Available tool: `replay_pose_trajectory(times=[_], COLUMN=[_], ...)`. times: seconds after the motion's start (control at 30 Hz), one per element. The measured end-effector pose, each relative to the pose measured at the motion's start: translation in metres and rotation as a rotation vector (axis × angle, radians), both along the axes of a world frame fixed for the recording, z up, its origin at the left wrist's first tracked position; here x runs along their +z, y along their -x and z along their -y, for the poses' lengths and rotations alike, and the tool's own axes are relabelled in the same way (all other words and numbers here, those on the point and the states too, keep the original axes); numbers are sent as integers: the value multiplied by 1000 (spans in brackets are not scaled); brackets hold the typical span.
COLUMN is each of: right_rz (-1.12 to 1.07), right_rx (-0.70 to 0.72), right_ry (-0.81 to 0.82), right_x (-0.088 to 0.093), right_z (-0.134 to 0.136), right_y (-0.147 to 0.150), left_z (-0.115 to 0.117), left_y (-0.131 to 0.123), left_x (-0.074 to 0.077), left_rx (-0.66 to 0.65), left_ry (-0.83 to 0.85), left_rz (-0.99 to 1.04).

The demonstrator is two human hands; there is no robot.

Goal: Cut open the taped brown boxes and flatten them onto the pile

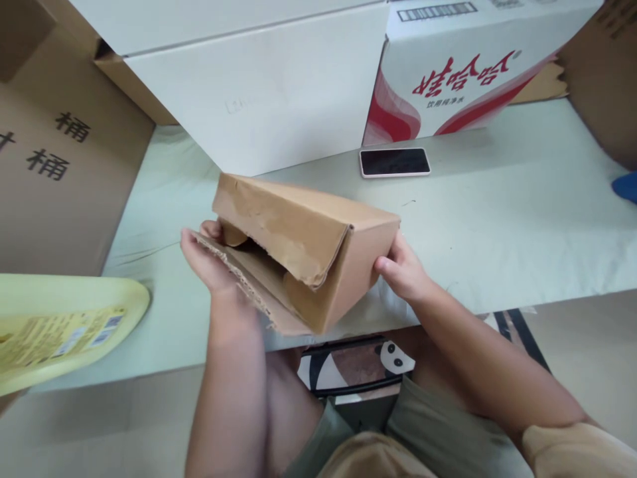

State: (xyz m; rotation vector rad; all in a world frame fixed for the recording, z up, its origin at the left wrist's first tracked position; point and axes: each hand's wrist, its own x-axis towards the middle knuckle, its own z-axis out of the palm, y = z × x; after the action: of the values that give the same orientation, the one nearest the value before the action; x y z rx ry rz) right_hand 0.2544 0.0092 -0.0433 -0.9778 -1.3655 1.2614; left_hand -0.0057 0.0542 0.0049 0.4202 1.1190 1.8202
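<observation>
A small brown cardboard box (pixel 308 245) with torn, creased flaps is held tilted just above the near edge of the pale table (pixel 522 219). My left hand (pixel 206 255) grips its open left end, with the palm under the ragged lower flap and fingertips curled inside. On the closed right end, my right hand (pixel 403 269) clasps the box with thumb in front and fingers behind. The inside of the box looks dark, and I see nothing in it.
A phone (pixel 395 162) lies screen-up behind the box. A large white carton (pixel 259 86) and a red-and-white printed carton (pixel 458 73) stand at the back. A big brown carton (pixel 60 172) fills the left. A yellow plastic item (pixel 64 332) sits front left, and something blue (pixel 626 186) shows at the right edge.
</observation>
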Motion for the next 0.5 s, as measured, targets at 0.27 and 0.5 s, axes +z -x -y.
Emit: replay_pose_trajectory(times=[0.27, 0.5], right_rz=[42, 225], right_rx=[-192, -273], right_ry=[-174, -367], right_x=[-10, -20], right_z=[-11, -12], right_y=[-16, -18], left_z=[-19, -19], left_y=[7, 32], left_x=[-8, -45], left_rx=[95, -104], left_ry=[-65, -230], left_rz=[-179, -554])
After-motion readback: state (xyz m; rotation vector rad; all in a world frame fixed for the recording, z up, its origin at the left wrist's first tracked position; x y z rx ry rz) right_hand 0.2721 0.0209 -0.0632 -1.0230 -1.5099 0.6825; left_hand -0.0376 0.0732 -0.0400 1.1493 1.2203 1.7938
